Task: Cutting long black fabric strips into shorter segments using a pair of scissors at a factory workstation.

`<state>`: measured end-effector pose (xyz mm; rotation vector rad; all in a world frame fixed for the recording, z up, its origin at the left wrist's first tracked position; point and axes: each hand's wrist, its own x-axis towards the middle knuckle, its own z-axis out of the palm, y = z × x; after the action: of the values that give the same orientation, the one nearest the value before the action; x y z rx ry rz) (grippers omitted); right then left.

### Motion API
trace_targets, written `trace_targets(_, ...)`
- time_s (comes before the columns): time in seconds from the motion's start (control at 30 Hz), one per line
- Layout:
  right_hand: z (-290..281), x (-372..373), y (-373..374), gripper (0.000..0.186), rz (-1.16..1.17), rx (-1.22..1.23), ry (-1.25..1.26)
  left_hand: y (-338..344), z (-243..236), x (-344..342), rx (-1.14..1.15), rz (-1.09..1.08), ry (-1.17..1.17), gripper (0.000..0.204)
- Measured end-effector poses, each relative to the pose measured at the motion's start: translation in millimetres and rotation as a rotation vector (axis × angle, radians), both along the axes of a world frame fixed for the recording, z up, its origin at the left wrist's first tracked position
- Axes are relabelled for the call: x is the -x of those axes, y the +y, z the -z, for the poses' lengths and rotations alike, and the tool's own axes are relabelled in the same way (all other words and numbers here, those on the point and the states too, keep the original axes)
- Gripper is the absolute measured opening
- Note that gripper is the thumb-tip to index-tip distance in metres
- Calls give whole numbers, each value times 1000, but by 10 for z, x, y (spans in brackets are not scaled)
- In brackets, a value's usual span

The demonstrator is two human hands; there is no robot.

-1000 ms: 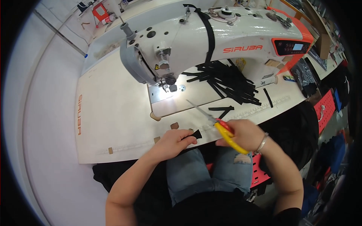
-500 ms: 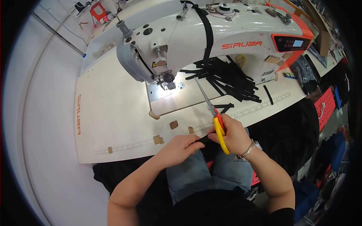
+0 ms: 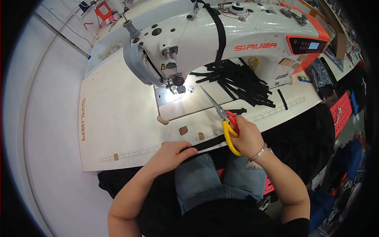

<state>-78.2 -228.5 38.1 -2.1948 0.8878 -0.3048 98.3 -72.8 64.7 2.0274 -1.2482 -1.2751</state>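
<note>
A black fabric strip point(image 3: 209, 144) runs between my hands along the table's front edge. My left hand point(image 3: 170, 156) is closed on its left end, thumb on top. My right hand point(image 3: 246, 136) holds scissors point(image 3: 230, 137) with yellow and red handles, their blades pointing away toward the needle area and looking closed. The strip's right end passes behind the scissor handle, close to my right fingers; whether they pinch it is hidden. Past the blades, a pile of cut black strips point(image 3: 241, 81) lies under the arm of the white sewing machine point(image 3: 189, 33).
A ruler scale point(image 3: 134, 153) lines the front of the white table point(image 3: 114, 118), with small brown patches stuck near it. One loose strip point(image 3: 282, 99) lies right of the pile. Black fabric point(image 3: 300, 138) hangs below the front edge. A wall point(image 3: 47, 118) rises on the left.
My left hand has slid left along the strip, so a longer length now shows between my hands. My right hand with the scissors has shifted slightly right, the blades tilting a little left.
</note>
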Motion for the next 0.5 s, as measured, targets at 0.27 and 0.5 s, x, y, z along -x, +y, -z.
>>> trace_targets(0.27,-4,-52,-35,33,-9,90,69,-3,109,-58,44,75,-136,22)
trace_targets(0.5,-52,4,-80,33,28,93,75,-87,154,-32,47,97,-209,21)
